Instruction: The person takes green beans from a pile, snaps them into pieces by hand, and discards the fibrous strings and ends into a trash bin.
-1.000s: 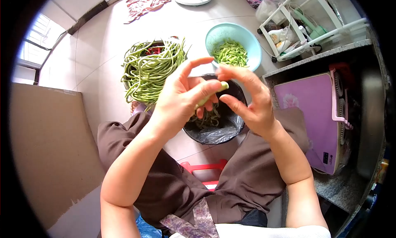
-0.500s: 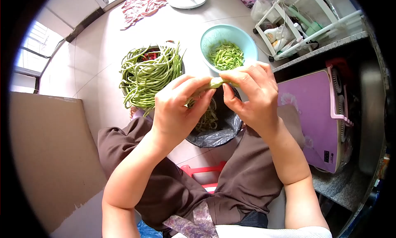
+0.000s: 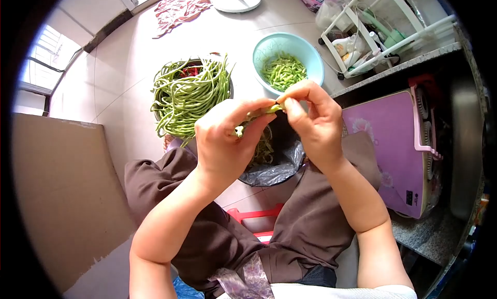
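A green bean pod (image 3: pixel 273 109) is pinched between my two hands, above a bin lined with a black bag (image 3: pixel 284 164). My left hand (image 3: pixel 225 136) is closed round the pod's longer part, and a pale end shows beneath its fingers. The thumb and forefinger of my right hand (image 3: pixel 313 120) pinch the pod's other end. Just beyond my right hand stands a light blue basin (image 3: pixel 259 55) with short cut bean pieces (image 3: pixel 283 71) in it. Long green beans (image 3: pixel 191 99) heap over a container beyond my left hand, with something red among them.
A purple panel with flowers (image 3: pixel 388 149) leans at the right under a stone counter. A white rack (image 3: pixel 357 40) with bottles stands at the back right. Brown cardboard (image 3: pixel 62 195) is at the left. A pink cloth (image 3: pixel 181 11) lies on the floor behind.
My right hand's fingers have curled and its thumb has come up against the forefinger at the pod's end. My left hand has stayed nearly in place, still holding the pod.
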`<state>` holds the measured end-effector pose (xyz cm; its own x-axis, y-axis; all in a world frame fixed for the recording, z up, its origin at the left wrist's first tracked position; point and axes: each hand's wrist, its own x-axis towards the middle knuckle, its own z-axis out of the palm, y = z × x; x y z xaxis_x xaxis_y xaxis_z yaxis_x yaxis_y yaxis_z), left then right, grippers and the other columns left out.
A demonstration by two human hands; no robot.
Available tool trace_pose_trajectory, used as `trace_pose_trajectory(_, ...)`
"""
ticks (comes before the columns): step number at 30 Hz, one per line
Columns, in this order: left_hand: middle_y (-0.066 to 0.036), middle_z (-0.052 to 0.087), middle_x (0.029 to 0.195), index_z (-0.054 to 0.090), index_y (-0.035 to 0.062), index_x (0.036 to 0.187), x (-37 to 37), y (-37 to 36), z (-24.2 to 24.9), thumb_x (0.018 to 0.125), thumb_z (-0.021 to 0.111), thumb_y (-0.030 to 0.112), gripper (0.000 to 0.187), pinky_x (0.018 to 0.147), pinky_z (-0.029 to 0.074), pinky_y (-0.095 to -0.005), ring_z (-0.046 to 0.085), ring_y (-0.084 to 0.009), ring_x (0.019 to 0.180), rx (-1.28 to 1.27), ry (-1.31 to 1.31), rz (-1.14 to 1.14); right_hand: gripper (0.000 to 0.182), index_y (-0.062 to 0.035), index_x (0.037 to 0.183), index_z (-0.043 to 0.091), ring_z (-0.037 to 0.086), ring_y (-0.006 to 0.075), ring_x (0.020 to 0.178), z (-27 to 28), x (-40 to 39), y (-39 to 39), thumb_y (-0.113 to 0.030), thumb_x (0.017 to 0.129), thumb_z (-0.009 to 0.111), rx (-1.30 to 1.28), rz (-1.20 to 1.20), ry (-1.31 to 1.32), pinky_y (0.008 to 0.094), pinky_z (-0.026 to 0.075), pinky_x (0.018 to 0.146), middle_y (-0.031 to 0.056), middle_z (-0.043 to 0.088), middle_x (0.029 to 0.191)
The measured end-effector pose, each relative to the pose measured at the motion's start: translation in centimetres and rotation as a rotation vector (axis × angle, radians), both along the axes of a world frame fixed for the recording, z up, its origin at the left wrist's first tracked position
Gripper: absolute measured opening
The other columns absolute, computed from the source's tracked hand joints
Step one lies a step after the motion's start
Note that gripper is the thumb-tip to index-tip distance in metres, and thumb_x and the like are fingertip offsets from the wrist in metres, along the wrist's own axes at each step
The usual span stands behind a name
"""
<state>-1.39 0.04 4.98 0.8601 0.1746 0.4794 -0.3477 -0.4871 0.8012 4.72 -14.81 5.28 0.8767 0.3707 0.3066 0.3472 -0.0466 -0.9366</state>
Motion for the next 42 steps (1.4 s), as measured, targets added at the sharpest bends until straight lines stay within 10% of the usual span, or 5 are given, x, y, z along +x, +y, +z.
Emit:
trace_pose_trajectory(12,-0.009,0.066,0.079,0.065,0.0035,0.091,0.2,0.3,-0.1,0.071,0.070,-0.003,0.021,0.062,0.048,-0.0281,0.062,-0.0201,0.070,-0.109,-0.005,0.036,0.018,-0.0036,0.102,0.057,0.058,0.0132,0.087,-0.2,3.4,-1.5,-0.017,0.097,0.045,0.896,0.158,0.686,0.0285,0.047,0.081,0.0071,0.062,0.097)
trace_pose_trajectory(17,-0.008,0.066,0.079,0.065,0.0045,0.090,0.1,0.7,0.2,0.071,0.069,-0.002,0.020,0.062,0.048,-0.0294,0.062,-0.0214,0.070,0.014,-0.032,0.069,0.019,-0.0022,0.097,0.057,0.045,0.0071,0.060,0.9,2.4,-1.2,-0.015,0.092,0.044,0.321,0.203,0.621,0.0192,0.036,0.056,0.0005,0.053,0.075)
trace_pose_trajectory(20,-0.007,0.066,0.080,0.065,0.0043,0.089,0.1,0.7,-0.1,0.071,0.069,-0.003,0.020,0.063,0.049,-0.0297,0.062,-0.0212,0.070,0.076,-0.098,0.061,0.014,-0.0016,0.092,0.061,0.049,0.0028,0.072,1.8,0.7,-0.1,-0.014,0.089,0.057,0.144,0.273,0.603,0.0167,0.040,0.065,-0.0037,0.055,0.080)
trace_pose_trajectory(38,-0.010,0.068,0.082,0.067,-0.0009,0.095,-0.3,0.8,-0.3,0.075,0.066,-0.005,0.020,0.067,0.049,-0.0252,0.064,-0.0151,0.072,-0.140,-0.066,0.034,0.014,-0.0015,0.092,0.061,0.045,0.0006,0.071,1.0,0.1,0.4,-0.014,0.087,0.062,0.220,0.284,0.563,0.0161,0.036,0.064,-0.0038,0.058,0.081)
trace_pose_trajectory(42,-0.006,0.068,0.086,0.066,-0.0031,0.097,-0.6,0.6,0.0,0.082,0.063,-0.002,0.016,0.071,0.048,-0.0222,0.061,-0.0088,0.078,-0.541,0.133,-0.055,0.015,-0.0027,0.092,0.061,0.041,0.0008,0.067,1.4,0.0,0.6,-0.015,0.085,0.063,0.235,0.318,0.650,0.0156,0.032,0.060,-0.0042,0.057,0.081)
